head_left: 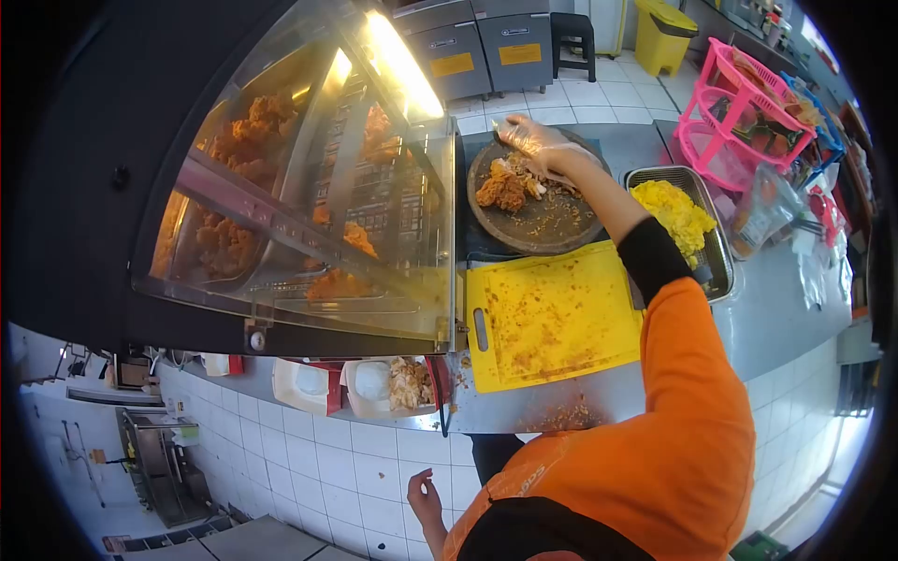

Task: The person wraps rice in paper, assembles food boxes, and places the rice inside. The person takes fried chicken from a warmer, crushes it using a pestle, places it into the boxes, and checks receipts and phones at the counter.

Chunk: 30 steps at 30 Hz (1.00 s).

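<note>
I see the right hand (541, 142), in a clear glove, stretched over the round dark board (552, 224) on the worktop (776, 318), fingers bent down around the chopped fried chicken (505, 187) at the board's far-left edge. The left hand (424, 500) hangs bare and loosely spread, well below the worktop, holding nothing. The yellow cutting board (552, 318) lies just in front of the round board, the tray of yellow rice (675, 210) just to its right.

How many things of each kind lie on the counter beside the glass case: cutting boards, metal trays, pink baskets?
Round dark board with fried chicken under the gloved right hand: 1
Yellow cutting board: 1
Metal tray of yellow food: 1
Pink basket: 1
Total: 4
</note>
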Motion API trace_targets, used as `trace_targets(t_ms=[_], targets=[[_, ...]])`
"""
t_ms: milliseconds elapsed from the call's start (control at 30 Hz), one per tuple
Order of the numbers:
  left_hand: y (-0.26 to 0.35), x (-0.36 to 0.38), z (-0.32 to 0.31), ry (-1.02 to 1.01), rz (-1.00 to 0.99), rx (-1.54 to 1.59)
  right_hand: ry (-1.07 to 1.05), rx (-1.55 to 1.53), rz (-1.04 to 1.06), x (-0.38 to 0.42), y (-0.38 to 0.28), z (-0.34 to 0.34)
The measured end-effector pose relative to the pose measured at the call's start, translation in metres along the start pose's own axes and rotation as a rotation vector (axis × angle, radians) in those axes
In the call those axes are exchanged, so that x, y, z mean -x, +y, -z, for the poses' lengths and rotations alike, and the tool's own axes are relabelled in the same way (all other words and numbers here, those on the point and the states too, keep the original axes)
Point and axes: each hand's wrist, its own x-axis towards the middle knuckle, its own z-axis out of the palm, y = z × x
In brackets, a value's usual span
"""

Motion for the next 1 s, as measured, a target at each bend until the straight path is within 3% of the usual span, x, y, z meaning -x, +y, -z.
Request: trace_targets(t_ms=[100,167,200,267,300,333,400,467,533,600,700,733,767,833,867,900,933,967,1000], targets=[[-0.031,0.030,-0.003,0.006,0.148,0.042,0.127,-0.177,0.079,0.069,-0.045,-0.003],[-0.054,0.044,-0.008,-0.064,0.256,0.113,0.309,-0.170,0.327,0.074,-0.029,-0.042],[-0.075,0.047,-0.015,-0.103,0.239,0.151,0.209,0.105,0.345,0.055,0.001,-0.070],[-0.107,0.052,-0.017,-0.126,0.209,0.190,-0.018,0.407,0.156,0.043,-0.013,-0.062],[-0.105,0.044,-0.024,-0.134,0.191,0.220,-0.142,0.435,-0.048,0.042,-0.047,-0.038],[-0.104,0.045,-0.026,-0.047,0.139,0.274,-0.105,0.301,-0.004,0.037,-0.045,-0.033],[-0.098,0.048,-0.018,-0.043,0.237,0.224,-0.052,0.033,0.097,0.033,-0.051,-0.019],[-0.096,0.054,-0.028,0.008,0.288,0.266,-0.031,-0.110,-0.064,0.067,-0.073,-0.014],[-0.101,0.059,-0.022,-0.156,0.320,0.209,0.036,-0.046,0.024,0.050,-0.003,-0.061],[-0.127,0.059,-0.024,-0.286,0.305,0.104,0.006,0.439,0.251,0.009,0.044,-0.087],[-0.120,0.050,-0.016,-0.253,0.355,0.157,-0.305,0.178,-0.111,0.035,-0.033,-0.017],[-0.137,0.055,-0.020,-0.135,0.244,0.309,-0.206,0.047,-0.065,0.068,-0.058,-0.001],[-0.147,0.060,-0.021,-0.093,0.343,0.376,-0.111,-0.077,-0.017,0.088,-0.069,0.002],[-0.168,0.067,-0.028,0.003,0.540,0.513,0.299,0.564,0.417,0.050,0.015,-0.050],[-0.183,0.074,-0.033,-0.067,0.347,0.427,0.500,0.872,0.626,0.041,0.046,-0.072],[-0.164,0.073,-0.021,-0.208,0.453,0.262,0.270,0.681,0.356,0.048,0.044,-0.077],[-0.160,0.070,-0.012,-0.309,0.382,0.160,0.059,0.483,0.095,0.051,0.026,-0.072],[-0.157,0.066,-0.024,-0.408,0.305,0.084,-0.024,0.449,-0.040,0.064,-0.008,-0.050],[-0.154,0.069,-0.032,-0.362,0.318,0.158,-0.103,0.425,-0.178,0.077,-0.041,-0.028]])
